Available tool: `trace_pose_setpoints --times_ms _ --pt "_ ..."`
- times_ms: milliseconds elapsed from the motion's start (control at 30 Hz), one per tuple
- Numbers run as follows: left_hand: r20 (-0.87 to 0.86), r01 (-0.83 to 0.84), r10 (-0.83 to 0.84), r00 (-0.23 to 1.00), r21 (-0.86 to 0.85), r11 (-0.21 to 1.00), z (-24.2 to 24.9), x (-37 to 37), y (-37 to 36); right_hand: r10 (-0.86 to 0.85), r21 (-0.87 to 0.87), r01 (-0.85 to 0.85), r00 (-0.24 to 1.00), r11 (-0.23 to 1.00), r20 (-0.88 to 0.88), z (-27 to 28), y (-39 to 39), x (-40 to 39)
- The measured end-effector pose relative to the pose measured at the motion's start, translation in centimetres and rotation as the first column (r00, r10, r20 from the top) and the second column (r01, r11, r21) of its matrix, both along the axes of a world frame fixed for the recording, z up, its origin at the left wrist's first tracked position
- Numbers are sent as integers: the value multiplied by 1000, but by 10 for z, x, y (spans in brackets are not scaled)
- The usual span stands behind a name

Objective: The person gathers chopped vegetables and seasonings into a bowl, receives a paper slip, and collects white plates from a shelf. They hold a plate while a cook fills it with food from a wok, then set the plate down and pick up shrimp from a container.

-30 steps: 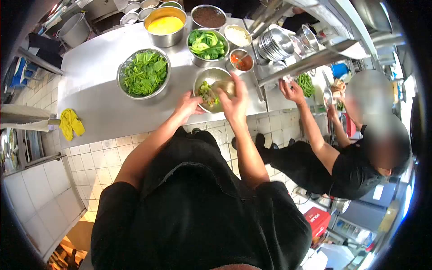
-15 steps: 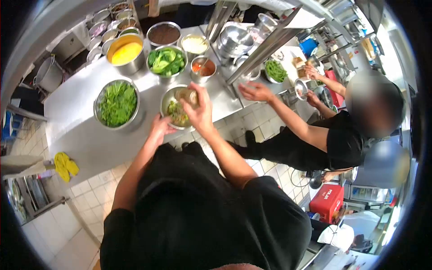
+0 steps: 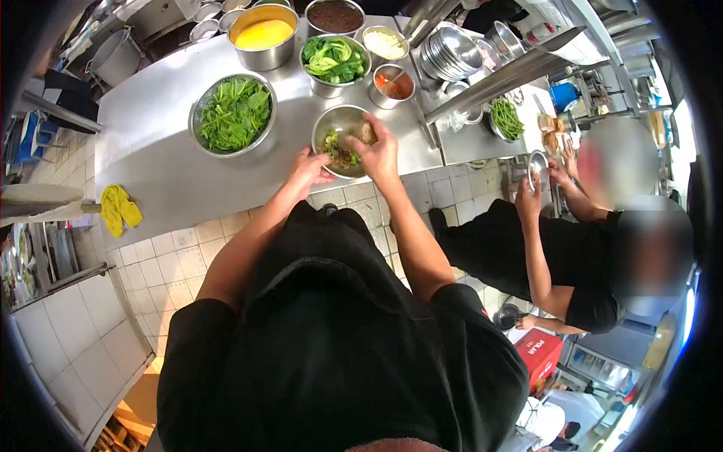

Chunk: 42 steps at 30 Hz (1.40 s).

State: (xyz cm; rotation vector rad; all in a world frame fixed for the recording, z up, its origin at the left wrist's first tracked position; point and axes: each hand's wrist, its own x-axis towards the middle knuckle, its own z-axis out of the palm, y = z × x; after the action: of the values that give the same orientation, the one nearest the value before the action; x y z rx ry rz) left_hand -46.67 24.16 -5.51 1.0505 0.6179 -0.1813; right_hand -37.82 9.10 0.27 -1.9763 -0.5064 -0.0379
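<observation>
Nearest us, the left hand [image 3: 307,172] has a narrow grip on the near left rim of a smooth round steel bowl [image 3: 337,118], thumb above and fingers below. The right hand [image 3: 376,154] is over the right side, fingers bent about a tan, rounded thing [image 3: 367,133]; blur keeps us from telling whether its grip is closed on it. Chopped food [image 3: 343,157], moist and lumpy in green and brown, lies in the bowl, which stands near the front edge of the brushed-steel bench [image 3: 151,158]. To the left we see a crumpled yellow cloth [image 3: 119,209] at the corner, then a perforated colander [image 3: 198,137] heaped with limp, flat leaves [image 3: 237,113]. Behind the bowl are a steel cup [image 3: 393,104] of orange-red bits, a tub [image 3: 326,89] of glossy greens [image 3: 335,59], and a straight-sided pot [image 3: 263,59] of smooth yellow liquid [image 3: 260,34]. Off to the right, slender beans [image 3: 506,119] fill a bowl beyond the upright. Against the frame half a second ago, our view has swung, less of the tan thing shows, and a co-worker's hand [image 3: 529,197], then open and outstretched, is now at a small metal dish [image 3: 537,167].
</observation>
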Motion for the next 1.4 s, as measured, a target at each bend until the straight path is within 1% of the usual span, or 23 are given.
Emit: trace_pose_setpoints --times_ms 33,100,133,167,233,267,300,367,400,500,567,633,733,833,867,1000,1100,1167,1200,1267,1300,1367,1400 --pt "-10 17 -16 1000 14 1000 3 0 2 11 -43 -13 998 999 -56 -3 2 0" --pt "-29 29 -28 999 33 999 8 -1 1 -38 335 86 988 938 -147 12 2 -11" --pt "-28 17 -16 999 26 1000 3 -3 2 -71 456 117 991 882 -117 21 4 -12" --pt "-35 20 -19 999 9 1000 -2 -4 2 -6 499 161 955 851 -298 16 -1 -7" --pt "-38 26 -26 999 -12 1000 -9 -1 4 162 566 266 788 781 -594 -11 -19 11" --pt "-30 10 -11 999 -18 1000 -13 -1 3 242 641 332 730 692 -640 -30 -27 18" --pt "-37 7 -8 999 -17 1000 -17 -1 4 278 647 352 692 676 -667 -30 -35 18" --pt "-53 -4 3 999 -18 1000 -21 -1 8 412 675 547 536 495 -737 -3 -42 14" --pt "-40 -9 8 999 -16 1000 -19 -3 10 441 691 601 534 402 -721 -1 -45 13" --pt "-26 -56 56 998 -17 998 -31 3 16 657 745 591 433 310 -617 -52 -82 26" --pt "-53 -71 70 996 -25 997 -48 12 21 740 781 503 350 370 -575 -70 -98 30" --pt "-52 -60 55 997 -111 992 -63 22 31 803 816 508 345 275 -485 -80 -100 30" --pt "-20 -47 44 999 -175 983 -64 27 35 701 803 500 442 325 -560 -51 -89 21" --pt "-87 -72 63 994 -101 992 -41 17 31 708 849 232 473 474 -524 -32 -90 26" --pt "-97 -55 48 994 -73 996 -37 10 32 741 855 234 426 464 -519 -30 -91 29" --pt "-75 -86 84 994 -27 996 -25 -30 36 672 810 56 528 583 -520 -15 -92 41" --pt "-97 -132 130 987 -17 991 -21 -71 46 219 475 54 837 879 -501 -35 -87 56" --pt "-144 -219 221 965 27 975 -22 -95 52 24 275 107 900 955 -435 -35 -82 64" --pt "-124 -266 265 956 7 964 -17 -108 54 22 216 50 948 975 -319 -43 -80 72" --pt "-117 -342 341 933 13 940 -17 -131 55 -103 50 110 987 993 -127 -68 -73 85" --pt "-133 -362 363 922 34 932 -21 -142 57 -72 170 86 994 982 -87 -113 -77 104" --pt "-174 -410 422 890 102 906 -27 -162 58 -87 -196 84 996 977 -7 -101 -64 99" --pt "-195 -420 439 877 130 898 -27 -173 59 -92 -209 95 995 973 27 -116 -68 104"
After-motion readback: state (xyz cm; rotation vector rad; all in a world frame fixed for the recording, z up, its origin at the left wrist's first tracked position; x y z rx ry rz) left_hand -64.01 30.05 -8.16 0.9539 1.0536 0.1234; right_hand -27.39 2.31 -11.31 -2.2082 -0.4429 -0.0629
